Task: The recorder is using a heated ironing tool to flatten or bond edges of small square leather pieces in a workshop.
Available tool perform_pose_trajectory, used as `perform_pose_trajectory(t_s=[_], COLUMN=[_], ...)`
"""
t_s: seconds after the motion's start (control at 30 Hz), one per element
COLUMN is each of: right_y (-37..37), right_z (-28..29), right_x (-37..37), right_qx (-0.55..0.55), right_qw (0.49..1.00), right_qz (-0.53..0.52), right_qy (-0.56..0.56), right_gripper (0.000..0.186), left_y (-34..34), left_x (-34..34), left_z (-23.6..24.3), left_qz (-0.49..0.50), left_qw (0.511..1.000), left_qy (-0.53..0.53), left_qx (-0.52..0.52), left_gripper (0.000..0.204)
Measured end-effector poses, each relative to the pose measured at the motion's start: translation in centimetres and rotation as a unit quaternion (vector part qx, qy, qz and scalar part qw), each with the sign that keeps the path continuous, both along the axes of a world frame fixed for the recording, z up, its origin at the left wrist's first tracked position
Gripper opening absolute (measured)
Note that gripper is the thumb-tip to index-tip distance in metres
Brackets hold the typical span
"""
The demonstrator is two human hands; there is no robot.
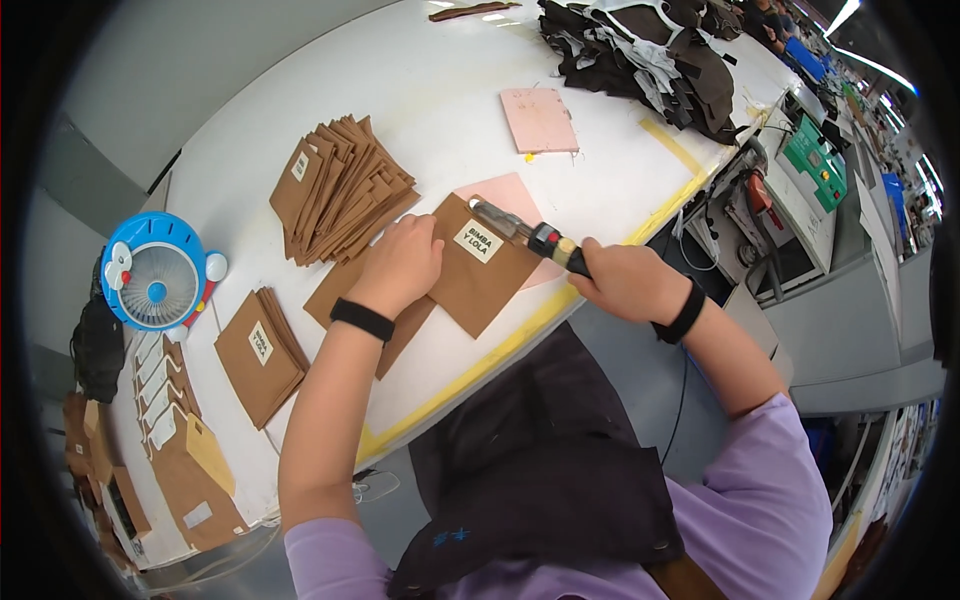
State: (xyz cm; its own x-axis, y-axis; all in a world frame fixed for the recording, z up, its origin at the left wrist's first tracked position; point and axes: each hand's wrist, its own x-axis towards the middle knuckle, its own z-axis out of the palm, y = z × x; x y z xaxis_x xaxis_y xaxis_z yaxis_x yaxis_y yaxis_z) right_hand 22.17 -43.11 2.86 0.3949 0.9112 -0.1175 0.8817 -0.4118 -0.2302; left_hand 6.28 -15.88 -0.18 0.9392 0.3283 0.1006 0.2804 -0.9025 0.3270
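My right hand (632, 279) is wrapped around the banded black-and-yellow handle of what looks like a hammer (545, 243). Its shiny metal head rests on or just over the top corner of a brown panel (490, 285) with a white printed label. My left hand (405, 258), fingers curled together, presses at that panel's left edge, above other brown pieces (403, 340) that it partly covers. Its fingertips are partly hidden, so their exact hold is hard to see. Under the labelled panel lies a pink sheet (518, 196), showing along the far and right sides.
A fanned pile of brown panels (345, 190) lies beyond my left hand, a smaller stack (262, 355) nearer left. A blue fan (155, 270) stands at the left edge. Farther off are a pink pad (540, 120) and dark scraps (650, 60). Yellow tape (480, 355) lines the near table edge.
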Motion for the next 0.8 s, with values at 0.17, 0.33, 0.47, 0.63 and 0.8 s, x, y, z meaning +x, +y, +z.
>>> perform_pose_trajectory(t_s=[0.17,0.33,0.47,0.63,0.8], right_y=[3.8,-1.0,-5.5,-3.9,-0.3], right_z=[-1.9,-0.6,0.5,2.1,-2.4], right_x=[1.1,-0.2,-1.7,-1.1,0.4], right_qx=[0.021,-0.018,-0.044,-0.009,0.063], right_qw=[1.0,0.999,0.997,0.957,0.975], right_qz=[-0.009,-0.039,-0.055,-0.162,-0.138], right_qy=[0.007,0.026,0.027,0.24,0.16], right_gripper=[0.041,0.041,0.039,0.036,0.038], left_y=[1.2,1.9,3.0,3.1,-1.5], left_x=[2.3,3.2,3.3,3.9,-0.7], left_z=[-2.2,-1.9,-2.0,-2.6,1.0], left_qz=[0.047,0.075,0.105,0.102,-0.011], left_qw=[0.999,0.997,0.994,0.974,0.952], left_qy=[0.012,0.003,0.005,-0.002,-0.074], left_qx=[0.018,0.014,-0.04,-0.204,-0.298], left_gripper=[0.032,0.037,0.04,0.036,0.022])
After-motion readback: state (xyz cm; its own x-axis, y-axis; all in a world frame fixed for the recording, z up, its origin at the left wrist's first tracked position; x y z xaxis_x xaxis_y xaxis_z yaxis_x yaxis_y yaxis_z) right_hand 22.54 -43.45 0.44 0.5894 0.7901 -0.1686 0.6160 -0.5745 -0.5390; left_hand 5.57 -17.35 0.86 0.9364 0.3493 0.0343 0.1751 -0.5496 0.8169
